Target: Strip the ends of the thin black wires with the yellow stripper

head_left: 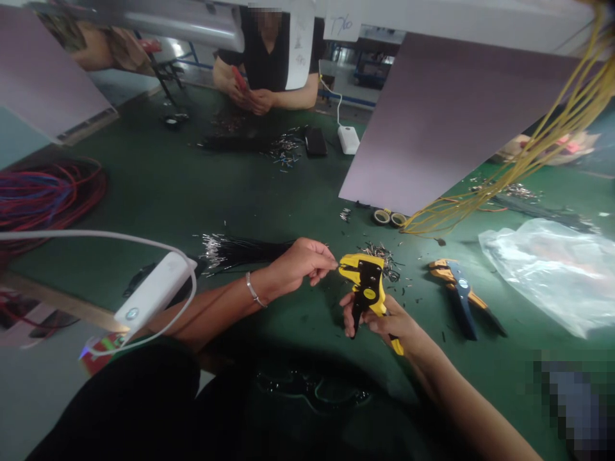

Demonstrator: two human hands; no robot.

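Observation:
My right hand [377, 317] is wrapped around the handles of a yellow and black wire stripper [369, 278], whose jaws point left. My left hand [310, 261] is pinched just in front of those jaws. A thin dark wire seems to show between its fingertips and the tool; most of it is hidden by the fingers. Behind my left hand lies a bundle of black wires [254, 251] with bright metal ends to the left. A pile of short wire scraps [384, 256] sits behind the stripper.
A second wire stripper [461, 291] and a clear plastic bag [552, 269] lie at right. Two tape rolls [390, 218] sit below hanging yellow wires [519, 169]. A white power bank [154, 291] with a cable is at left, near coiled red wires [48, 198]. Across the table, a person holds a red phone [239, 78].

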